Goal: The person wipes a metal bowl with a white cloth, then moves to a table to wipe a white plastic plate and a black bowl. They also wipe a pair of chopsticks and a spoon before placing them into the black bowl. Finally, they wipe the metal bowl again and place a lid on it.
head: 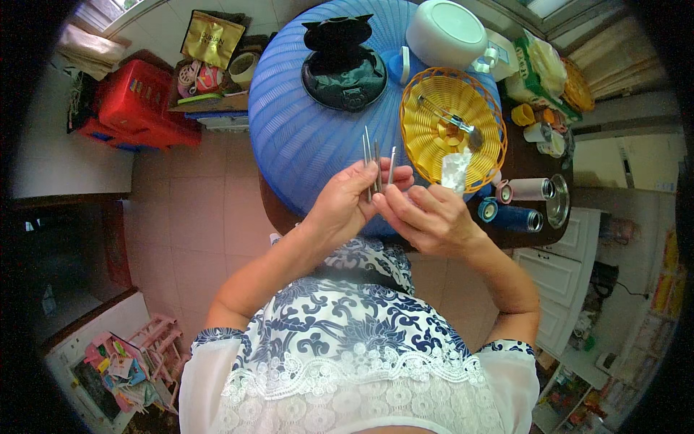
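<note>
My left hand (347,190) holds several thin metal tools (369,157), tips upward, pinched between thumb and fingers. Beside them rises another slim metal tool (392,165) with a small shaped tip. Its lower end meets the fingertips of my right hand (434,217). A crumpled white tissue or wrapper (456,171) sticks up behind my right knuckles, over the basket's near rim; whether that hand grips it is hidden. Just beyond, a yellow woven basket (420,146) contains a few metal utensils (447,115). Both hands are above the near side of a blue mesh food cover (293,141).
A black case (345,89) with raised lid and a white pot (439,32) rest on the cover. To the right lie a pink flask (526,189), a blue flask (512,218) and a round glass dish (558,200). Red plastic bins (141,103) stand left.
</note>
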A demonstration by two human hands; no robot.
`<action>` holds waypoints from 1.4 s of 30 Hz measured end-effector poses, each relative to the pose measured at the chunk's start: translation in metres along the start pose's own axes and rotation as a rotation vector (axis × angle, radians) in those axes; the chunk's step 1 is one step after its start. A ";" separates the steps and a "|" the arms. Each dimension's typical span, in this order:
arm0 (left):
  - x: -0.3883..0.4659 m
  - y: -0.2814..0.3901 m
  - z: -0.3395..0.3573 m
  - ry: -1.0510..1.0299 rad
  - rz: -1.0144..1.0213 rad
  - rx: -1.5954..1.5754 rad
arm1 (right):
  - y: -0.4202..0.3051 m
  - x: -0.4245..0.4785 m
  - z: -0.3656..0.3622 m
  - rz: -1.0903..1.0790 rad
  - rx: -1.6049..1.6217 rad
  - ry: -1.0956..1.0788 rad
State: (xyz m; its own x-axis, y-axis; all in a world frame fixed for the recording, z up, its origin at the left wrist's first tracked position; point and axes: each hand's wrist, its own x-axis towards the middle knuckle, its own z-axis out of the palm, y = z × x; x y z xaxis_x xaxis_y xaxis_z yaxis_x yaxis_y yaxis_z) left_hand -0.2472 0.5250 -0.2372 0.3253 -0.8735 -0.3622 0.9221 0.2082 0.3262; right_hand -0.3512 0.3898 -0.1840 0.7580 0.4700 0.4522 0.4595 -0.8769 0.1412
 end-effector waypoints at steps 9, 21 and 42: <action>0.008 0.006 -0.017 -0.251 -0.012 -0.027 | -0.015 -0.005 0.022 0.158 0.084 0.057; 0.006 0.008 -0.003 -0.082 -0.028 0.101 | -0.030 -0.014 0.046 0.422 0.244 0.254; -0.004 0.007 -0.008 -0.022 -0.084 0.254 | 0.003 -0.016 -0.011 1.224 0.863 0.363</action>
State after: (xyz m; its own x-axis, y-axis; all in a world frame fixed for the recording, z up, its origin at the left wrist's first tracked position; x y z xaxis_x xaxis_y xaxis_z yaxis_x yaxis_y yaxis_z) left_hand -0.2403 0.5332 -0.2401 0.2431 -0.8928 -0.3791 0.8626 0.0202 0.5055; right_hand -0.3671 0.3785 -0.1810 0.7677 -0.6315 0.1090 -0.1230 -0.3121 -0.9421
